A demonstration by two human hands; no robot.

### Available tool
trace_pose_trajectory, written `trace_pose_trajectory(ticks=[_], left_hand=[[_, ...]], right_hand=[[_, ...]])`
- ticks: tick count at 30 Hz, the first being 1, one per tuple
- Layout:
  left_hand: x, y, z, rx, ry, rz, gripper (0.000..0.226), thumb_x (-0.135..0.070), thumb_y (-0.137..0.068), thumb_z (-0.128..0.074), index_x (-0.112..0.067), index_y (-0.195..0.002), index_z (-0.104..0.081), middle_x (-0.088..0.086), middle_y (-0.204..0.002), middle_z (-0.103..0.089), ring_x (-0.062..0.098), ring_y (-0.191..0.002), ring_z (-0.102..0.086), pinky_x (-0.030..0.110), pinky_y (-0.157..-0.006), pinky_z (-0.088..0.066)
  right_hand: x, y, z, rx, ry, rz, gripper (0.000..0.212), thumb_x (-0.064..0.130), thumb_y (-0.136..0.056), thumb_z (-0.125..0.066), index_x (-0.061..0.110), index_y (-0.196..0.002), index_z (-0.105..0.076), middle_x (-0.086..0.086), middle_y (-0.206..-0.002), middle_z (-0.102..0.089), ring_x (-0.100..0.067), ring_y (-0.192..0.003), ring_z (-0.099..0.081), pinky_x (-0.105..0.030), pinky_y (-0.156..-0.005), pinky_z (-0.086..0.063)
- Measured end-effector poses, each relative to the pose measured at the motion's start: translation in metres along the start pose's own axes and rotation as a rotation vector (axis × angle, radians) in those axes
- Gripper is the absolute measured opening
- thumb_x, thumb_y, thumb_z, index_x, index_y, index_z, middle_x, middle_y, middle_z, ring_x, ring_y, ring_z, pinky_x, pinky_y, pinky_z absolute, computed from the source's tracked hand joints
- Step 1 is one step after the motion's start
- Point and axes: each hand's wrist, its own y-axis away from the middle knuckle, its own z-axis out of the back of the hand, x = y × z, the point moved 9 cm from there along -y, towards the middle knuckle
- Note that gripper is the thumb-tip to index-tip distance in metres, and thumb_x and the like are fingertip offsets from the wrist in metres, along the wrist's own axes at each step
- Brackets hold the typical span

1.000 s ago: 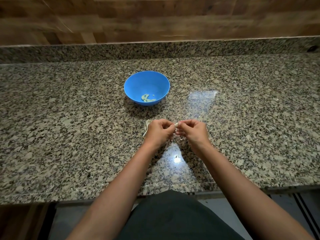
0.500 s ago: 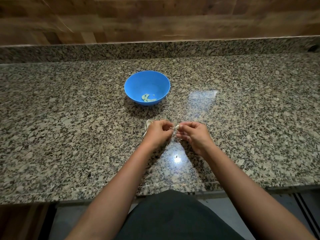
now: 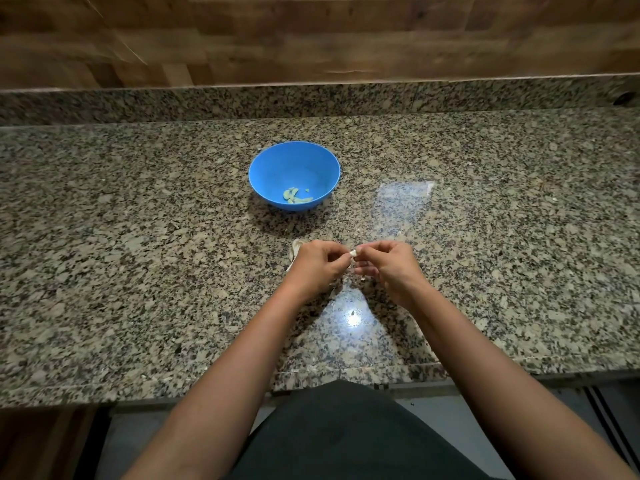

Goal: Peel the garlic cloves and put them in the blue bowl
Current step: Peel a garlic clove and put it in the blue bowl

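Granite counter (image 3: 138,271), small pale garlic clove (image 3: 353,252) pinched between both hands

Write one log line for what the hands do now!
step: peeling | left hand, right hand: pinching garlic clove | blue bowl: peeled cloves inside

The bowl (image 3: 277,168) sits on the counter (image 3: 138,237) just above frame centre, with peeled cloves (image 3: 296,196) in its bottom. Below it, the left hand (image 3: 317,263) and right hand (image 3: 391,261) meet, pinching a garlic clove (image 3: 353,252) between them. A husk scrap (image 3: 295,249) lies at the left hand's left edge.
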Motion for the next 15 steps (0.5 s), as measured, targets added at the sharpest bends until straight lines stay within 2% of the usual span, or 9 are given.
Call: trace_pose_trajectory(ticks=[5,8,11,13,15], left_hand=[[0.0040,-0.0019,0.0009,0.020,0.085,0.021,0.011,-0.013,-0.089,-0.061,-0.017,-0.084,-0.069,0.016,-0.080,-0.070,0.017,-0.066,-0.059,0.040,-0.070,-0.055],[0.0074,-0.0041,0.0027,-0.011,0.109,0.043,0.009,-0.012,-0.089,-0.060,-0.008,-0.089,-0.069,0.011,-0.079,-0.069,0.017,-0.068,-0.063,0.032,-0.068,-0.056],[0.0087,-0.0058,0.0059,-0.057,-0.015,0.053,0.012,-0.012,-0.091,-0.058,-0.008,-0.096,-0.068,0.006,-0.082,-0.068,0.018,-0.071,-0.064,0.026,-0.066,-0.056],[0.0084,-0.0065,0.0080,-0.084,-0.089,0.059,0.018,-0.011,-0.091,-0.058,-0.009,-0.106,-0.067,0.004,-0.091,-0.067,0.013,-0.074,-0.062,0.019,-0.065,-0.052],[0.0084,-0.0077,0.0088,-0.087,-0.093,0.066,0.023,-0.010,-0.091,-0.059,-0.009,-0.113,-0.065,0.003,-0.101,-0.067,0.011,-0.080,-0.061,0.018,-0.071,-0.050]], right_hand=[[0.0001,0.0006,-0.0002,0.024,-0.030,0.000,0.006,-0.004,-0.087,-0.057,-0.006,-0.082,-0.060,-0.012,-0.073,-0.061,-0.017,-0.060,-0.059,-0.024,-0.059,-0.055],[0.0008,0.0007,-0.0023,0.055,-0.050,-0.015,0.007,-0.003,-0.088,-0.056,-0.005,-0.084,-0.062,-0.013,-0.076,-0.062,-0.017,-0.063,-0.060,-0.024,-0.059,-0.055],[-0.0008,-0.0002,-0.0030,0.078,-0.121,-0.061,0.009,-0.003,-0.089,-0.054,-0.005,-0.087,-0.063,-0.015,-0.081,-0.062,-0.021,-0.069,-0.062,-0.026,-0.064,-0.058],[-0.0034,-0.0008,-0.0032,0.084,-0.174,-0.099,0.012,-0.005,-0.089,-0.052,-0.006,-0.092,-0.063,-0.017,-0.084,-0.061,-0.023,-0.073,-0.062,-0.029,-0.069,-0.059],[-0.0054,-0.0007,-0.0032,0.089,-0.226,-0.121,0.014,-0.007,-0.089,-0.051,-0.007,-0.097,-0.063,-0.016,-0.085,-0.060,-0.022,-0.074,-0.062,-0.031,-0.072,-0.058]])
